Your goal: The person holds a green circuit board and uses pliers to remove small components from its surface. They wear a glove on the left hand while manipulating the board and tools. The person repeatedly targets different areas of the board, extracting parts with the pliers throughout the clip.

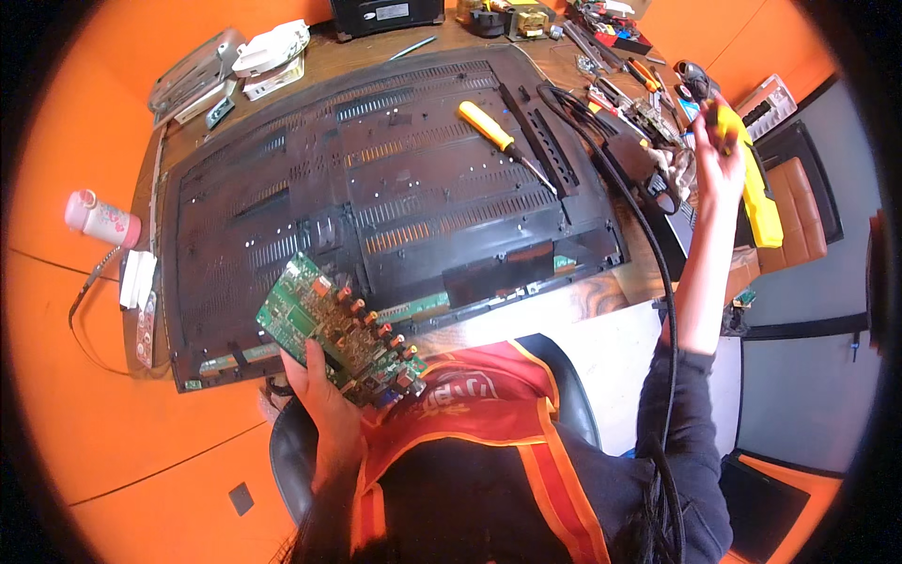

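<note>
My left hand grips a green circuit board by its near left edge, fingers closed. The board is tilted above the front edge of the black back panel. A row of red, white and yellow sockets runs along the board. My right hand reaches far out to the right side of the table, with its fingers around the dark upper part of a long yellow-and-black tool; its kind is unclear. A yellow-handled screwdriver lies on the panel, its shaft pointing to the near right.
A black cable loops from the panel's right side down past my right arm. Pliers, other tools and loose parts crowd the right of the wooden table. A pink bottle stands at left. White plastic parts lie behind the panel.
</note>
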{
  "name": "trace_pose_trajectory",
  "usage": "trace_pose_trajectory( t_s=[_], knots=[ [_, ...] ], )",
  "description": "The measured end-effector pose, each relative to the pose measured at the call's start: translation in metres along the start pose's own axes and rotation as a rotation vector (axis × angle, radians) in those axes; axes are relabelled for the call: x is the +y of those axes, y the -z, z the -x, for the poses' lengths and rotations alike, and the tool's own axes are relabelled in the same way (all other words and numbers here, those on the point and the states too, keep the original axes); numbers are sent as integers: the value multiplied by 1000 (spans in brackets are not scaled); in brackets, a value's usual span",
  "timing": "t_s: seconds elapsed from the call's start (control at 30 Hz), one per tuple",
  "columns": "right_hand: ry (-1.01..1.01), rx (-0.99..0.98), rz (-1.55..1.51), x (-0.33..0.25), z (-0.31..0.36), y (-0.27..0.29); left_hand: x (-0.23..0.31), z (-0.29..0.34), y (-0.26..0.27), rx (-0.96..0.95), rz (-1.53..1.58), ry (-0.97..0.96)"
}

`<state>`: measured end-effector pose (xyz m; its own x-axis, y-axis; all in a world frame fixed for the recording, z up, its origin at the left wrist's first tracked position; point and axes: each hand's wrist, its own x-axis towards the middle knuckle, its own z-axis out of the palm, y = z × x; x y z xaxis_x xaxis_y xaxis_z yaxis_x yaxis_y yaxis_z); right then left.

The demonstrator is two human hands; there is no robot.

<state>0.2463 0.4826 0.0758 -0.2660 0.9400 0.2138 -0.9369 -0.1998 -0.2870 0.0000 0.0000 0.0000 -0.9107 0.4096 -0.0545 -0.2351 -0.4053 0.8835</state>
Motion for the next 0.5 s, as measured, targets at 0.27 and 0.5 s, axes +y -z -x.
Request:
trace_pose_trajectory(
  t_s=[0.27,0.5],
  knots=[
    [-182,-61,-396,-4,244,21,7,20,-1,-218,50,58],
    [-326,116,532,47,351,24,-6,13,-8,-195,127,-28]
  ],
)
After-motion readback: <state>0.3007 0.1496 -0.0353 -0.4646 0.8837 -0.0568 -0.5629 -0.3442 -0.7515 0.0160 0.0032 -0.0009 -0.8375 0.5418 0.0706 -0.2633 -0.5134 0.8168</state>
